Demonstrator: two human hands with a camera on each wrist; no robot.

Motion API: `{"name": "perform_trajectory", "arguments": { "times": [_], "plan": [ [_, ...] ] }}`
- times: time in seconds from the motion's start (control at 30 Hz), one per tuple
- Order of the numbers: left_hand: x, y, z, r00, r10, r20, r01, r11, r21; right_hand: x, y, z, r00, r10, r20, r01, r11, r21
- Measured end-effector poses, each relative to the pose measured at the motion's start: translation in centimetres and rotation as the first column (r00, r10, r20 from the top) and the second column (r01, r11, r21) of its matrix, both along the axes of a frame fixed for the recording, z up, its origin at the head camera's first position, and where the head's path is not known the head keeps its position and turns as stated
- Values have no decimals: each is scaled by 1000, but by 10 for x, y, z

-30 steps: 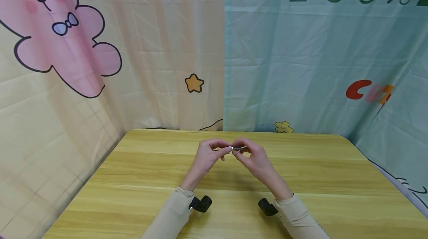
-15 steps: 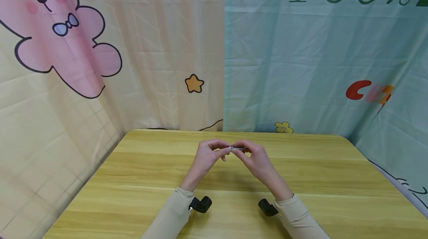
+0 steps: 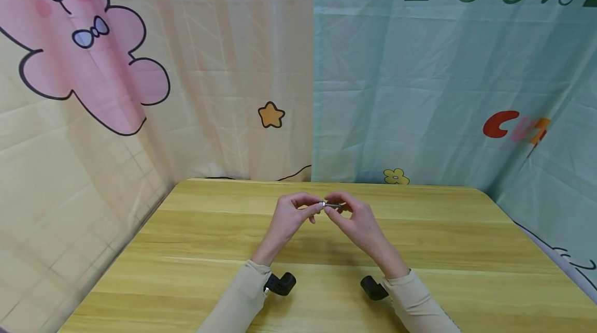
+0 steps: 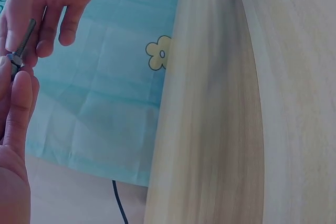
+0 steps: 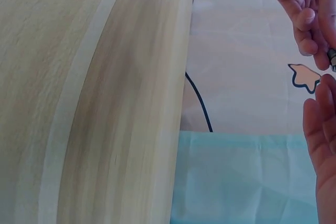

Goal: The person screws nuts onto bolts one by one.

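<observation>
Over the far half of the table, my left hand (image 3: 290, 216) pinches the head end of a small metal bolt (image 3: 333, 205) between thumb and forefinger. The threaded shank points right, lying under the curled fingers of my right hand (image 3: 356, 221). In the left wrist view a shiny nut (image 4: 16, 60) sits near the base of the shank, and the shank (image 4: 26, 36) slants up toward the right palm. The right thumb and forefinger close in around the nut from either side. In the right wrist view only a bit of the metal (image 5: 332, 59) shows at the image edge, between the fingertips.
A wooden table (image 3: 210, 250) spreads beneath both hands. Printed curtains (image 3: 233, 63) hang behind it and along both sides. Black wrist cameras (image 3: 282, 285) are strapped at both sleeve cuffs. A dark line (image 4: 119, 200) runs down beyond the table edge.
The right thumb and forefinger closed a little tighter half a second ago and now stand slightly wider, showing more of the shank. The left hand holds its place.
</observation>
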State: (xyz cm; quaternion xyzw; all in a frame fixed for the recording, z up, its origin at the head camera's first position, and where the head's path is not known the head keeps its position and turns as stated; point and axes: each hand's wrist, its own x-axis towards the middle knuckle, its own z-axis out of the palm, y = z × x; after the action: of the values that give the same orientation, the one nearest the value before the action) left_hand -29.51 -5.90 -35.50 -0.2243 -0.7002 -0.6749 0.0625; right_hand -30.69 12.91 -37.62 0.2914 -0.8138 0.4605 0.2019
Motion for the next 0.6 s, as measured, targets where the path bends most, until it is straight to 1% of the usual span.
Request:
{"name": "perform_trajectory", "arguments": {
  "times": [0.13,0.27,0.4,0.6],
  "plan": [
    [0,-1,0,1000,0,-5,0,1000,-5,0,0,1,999,27,-28,-28,1000,-4],
    [0,-1,0,1000,-18,5,18,1000,10,0,-1,1,999,25,-48,-25,1000,0],
    [0,0,0,1000,-15,7,15,1000,10,0,0,2,999,14,-51,-14,1000,8],
    [0,-1,0,1000,-15,6,15,1000,-2,-1,-1,2,1000,4,-27,-3,1000,24]
  ]
}}
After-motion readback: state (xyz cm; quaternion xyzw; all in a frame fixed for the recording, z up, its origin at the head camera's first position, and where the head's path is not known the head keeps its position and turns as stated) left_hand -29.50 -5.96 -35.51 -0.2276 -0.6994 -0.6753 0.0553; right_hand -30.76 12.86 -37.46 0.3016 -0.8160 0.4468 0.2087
